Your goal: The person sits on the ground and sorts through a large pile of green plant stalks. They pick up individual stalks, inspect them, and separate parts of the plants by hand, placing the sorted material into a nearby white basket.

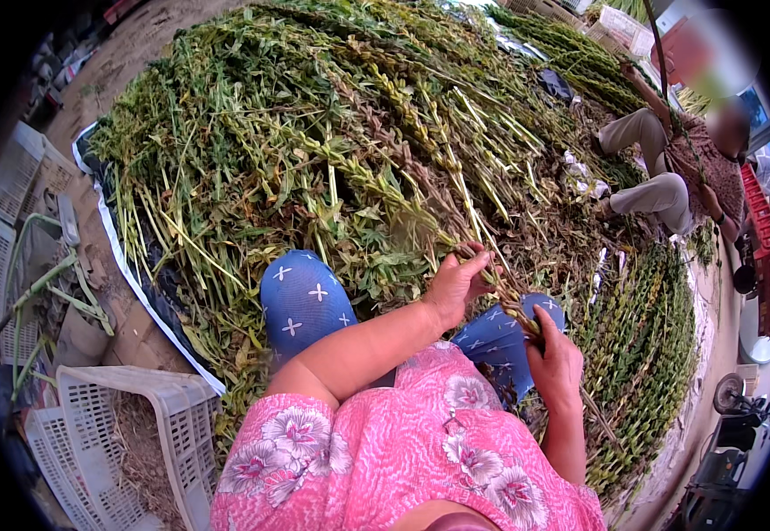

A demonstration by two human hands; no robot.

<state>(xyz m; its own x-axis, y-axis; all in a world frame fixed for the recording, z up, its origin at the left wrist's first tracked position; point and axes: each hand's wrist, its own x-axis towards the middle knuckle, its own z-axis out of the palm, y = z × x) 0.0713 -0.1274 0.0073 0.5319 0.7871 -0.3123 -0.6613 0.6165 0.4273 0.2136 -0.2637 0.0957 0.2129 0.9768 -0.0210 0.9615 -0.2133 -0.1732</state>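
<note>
A bundle of long plant stalks with seed pods (385, 192), some green and some brown, runs from the pile down to my lap. My left hand (461, 282) has its thumb and fingers around the stalks just above my knees. Closer to my body, my right hand (553, 355) grips the same stalks near their lower part. Beyond my knees spreads a big heap of cut leafy plants (238, 133), green mixed with dry brown leaves. More podded stalks (644, 345) lie in rows at my right.
White plastic crates (159, 388) stand at the lower left, one holding dry plant bits. A white-edged dark sheet (116, 245) lies under the heap. At the upper right another person (703, 156) sits holding a long stalk. Red crates (767, 252) and a wheeled vehicle (723, 451) are at the right.
</note>
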